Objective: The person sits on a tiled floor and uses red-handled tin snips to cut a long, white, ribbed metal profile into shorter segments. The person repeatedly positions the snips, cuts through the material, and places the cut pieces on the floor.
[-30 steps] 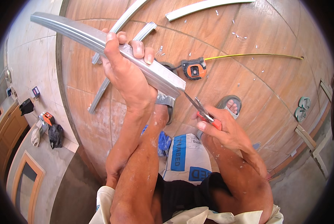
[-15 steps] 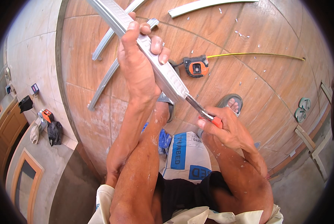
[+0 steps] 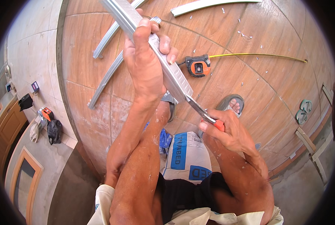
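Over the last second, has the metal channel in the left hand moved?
Yes. The metal channel has swung up: its far end, earlier out left, now points toward the top of the view, steeper against the tape measure. The left hand grips it.

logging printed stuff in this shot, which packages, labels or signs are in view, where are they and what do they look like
Sack: under the person, between the legs, below the right hand; bulging white bag with blue printed panels.
Tape measure: on the wooden floor right of the left hand; orange and black case with a small label on its face, yellow tape run out to the right.
No signs or screens show.
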